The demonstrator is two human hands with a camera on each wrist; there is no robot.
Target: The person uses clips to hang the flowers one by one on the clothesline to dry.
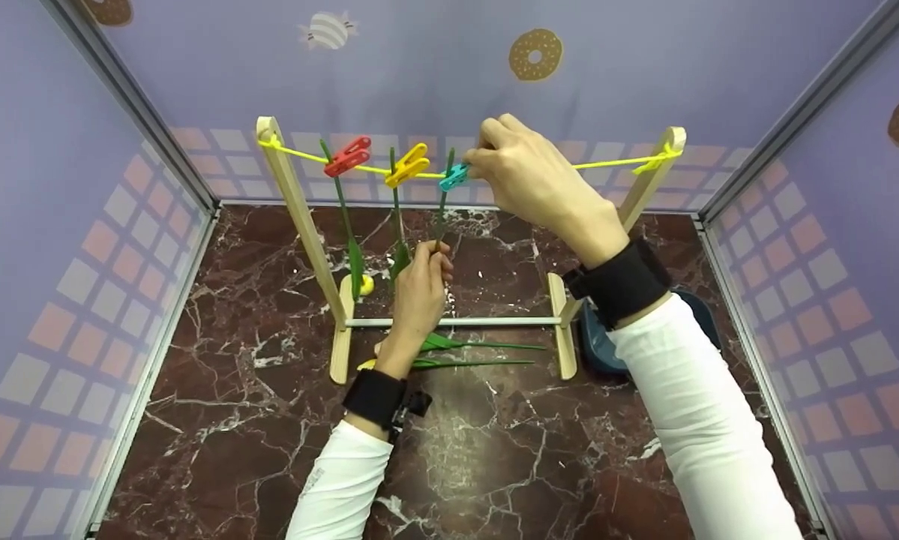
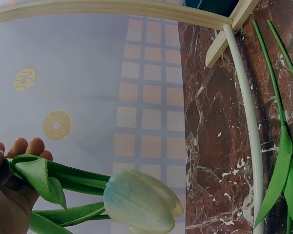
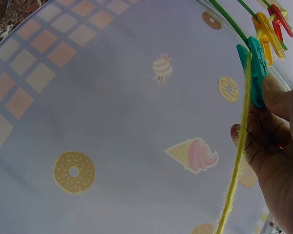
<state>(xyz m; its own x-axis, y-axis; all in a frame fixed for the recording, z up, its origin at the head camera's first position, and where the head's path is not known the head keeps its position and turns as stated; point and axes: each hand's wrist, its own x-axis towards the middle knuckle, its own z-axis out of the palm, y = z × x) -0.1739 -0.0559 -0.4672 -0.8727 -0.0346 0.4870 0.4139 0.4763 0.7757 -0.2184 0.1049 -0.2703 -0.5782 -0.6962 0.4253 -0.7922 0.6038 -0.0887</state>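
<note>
My right hand (image 1: 528,169) pinches a teal clothespin (image 3: 256,73) on the yellow cord (image 1: 606,163). The clip's jaws sit over the cord and a green flower stem (image 1: 442,214). Lower on that stem, my left hand (image 1: 423,289) grips it among the leaves; its white tulip head (image 2: 141,200) hangs below the fingers in the left wrist view. To the left, a yellow clothespin (image 1: 408,165) and a red clothespin (image 1: 348,156) each hold another stem on the cord. A yellow bloom (image 1: 367,285) shows beneath the red one.
The cord runs between two wooden posts (image 1: 299,217), joined low down by a white bar (image 1: 501,322). Two more flowers with green stems (image 1: 486,363) lie on the marbled floor in front. A dark blue container (image 1: 603,349) stands by the right post. Patterned walls enclose three sides.
</note>
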